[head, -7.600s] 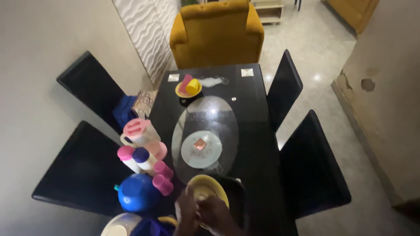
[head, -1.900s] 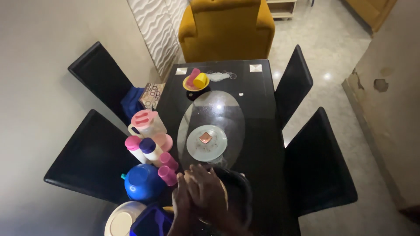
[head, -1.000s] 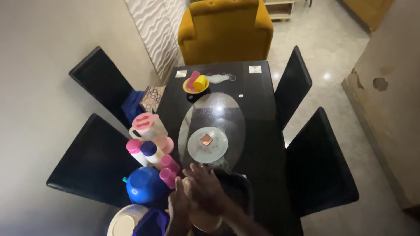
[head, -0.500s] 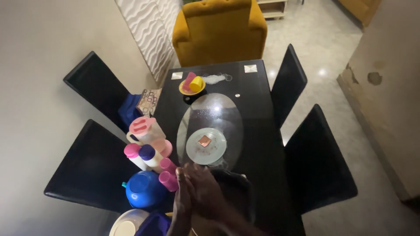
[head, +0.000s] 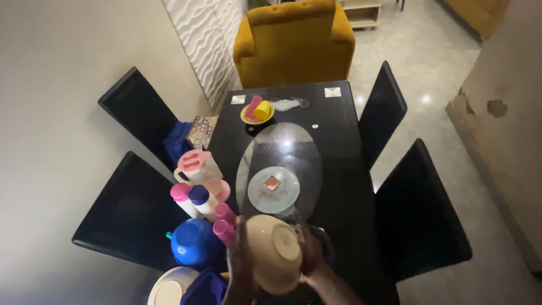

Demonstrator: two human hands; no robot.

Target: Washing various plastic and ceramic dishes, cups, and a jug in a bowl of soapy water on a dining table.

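Observation:
A beige bowl is tilted on its side at the near end of the black table, its underside turned toward me. My left hand grips its left rim and my right hand grips its right rim. Below the bowl sits a dark basin, mostly hidden. Just beyond lies a pale round plate with a small brown square on it.
Left of my hands stand a blue lidded pot, two pink cups, two capped bottles, a pink-lidded jug and a white bowl. A yellow plate with cups sits far off. Black chairs flank the table; a mustard armchair heads it.
My hands were pressed together over the basin; now they hold the beige bowl lifted and tipped on its side. The view shifted slightly right.

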